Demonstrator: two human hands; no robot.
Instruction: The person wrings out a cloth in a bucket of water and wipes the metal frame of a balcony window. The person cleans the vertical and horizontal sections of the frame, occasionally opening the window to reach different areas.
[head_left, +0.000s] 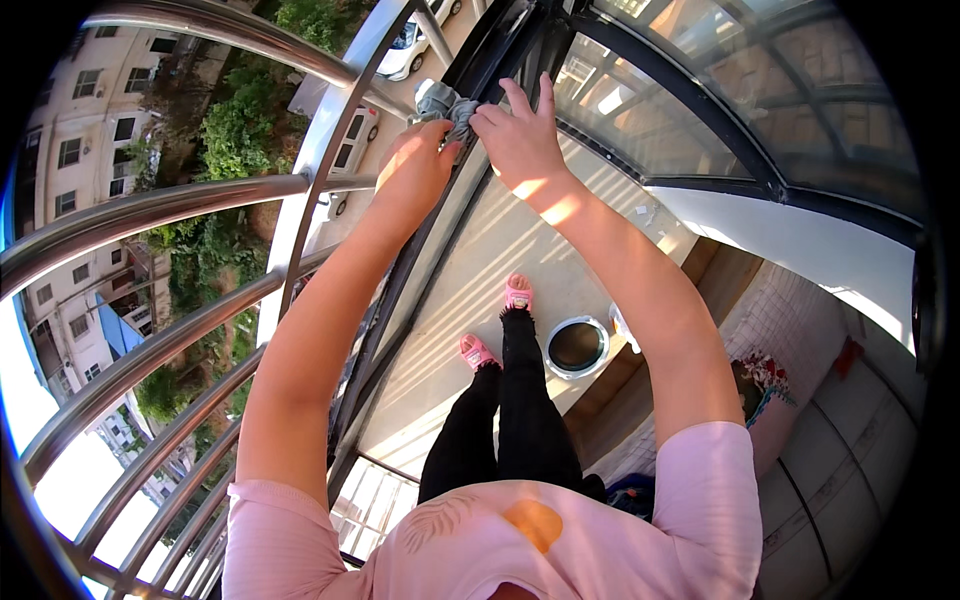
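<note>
Both my arms stretch forward to a bunched grey cloth [443,103] beside the dark window frame [520,45]. My left hand [418,158] is closed on the near side of the cloth, its fingers partly hidden behind the hand. From the other side, my right hand [522,142] pinches the cloth's edge between thumb and forefinger, with two other fingers raised and apart. The cloth is crumpled and looks twisted between the hands.
Metal railing bars [170,208] curve along the left, with parked cars and buildings outside. Glass panes [650,105] stand at the upper right. A round bucket of dark water [577,347] sits on the floor by my feet in pink slippers [518,292].
</note>
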